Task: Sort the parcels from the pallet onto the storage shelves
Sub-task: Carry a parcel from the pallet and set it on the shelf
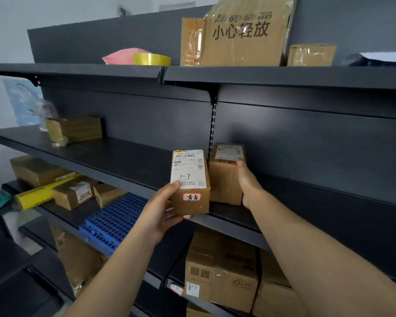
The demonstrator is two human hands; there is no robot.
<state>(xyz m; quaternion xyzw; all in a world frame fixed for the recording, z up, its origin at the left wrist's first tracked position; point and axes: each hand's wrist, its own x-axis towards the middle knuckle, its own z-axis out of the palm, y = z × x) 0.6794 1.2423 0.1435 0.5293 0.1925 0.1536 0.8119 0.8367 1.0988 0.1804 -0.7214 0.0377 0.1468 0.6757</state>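
My left hand [160,209] grips a small brown parcel [193,202] with a white label marked "1-7", upright at the front edge of the middle dark shelf [124,156]. Right beside it stands a second small brown parcel [224,179] on the same shelf. My right hand [247,181] lies against that parcel's right side, fingers straight up along it, thumb hidden. The two parcels touch or nearly touch.
The top shelf [284,75] carries a big cardboard box [245,35], a yellow tape roll [151,58] and a pink bag [121,56]. A brown box [74,130] sits at the middle shelf's far left. Lower shelves hold several boxes and a blue plastic pallet [114,221].
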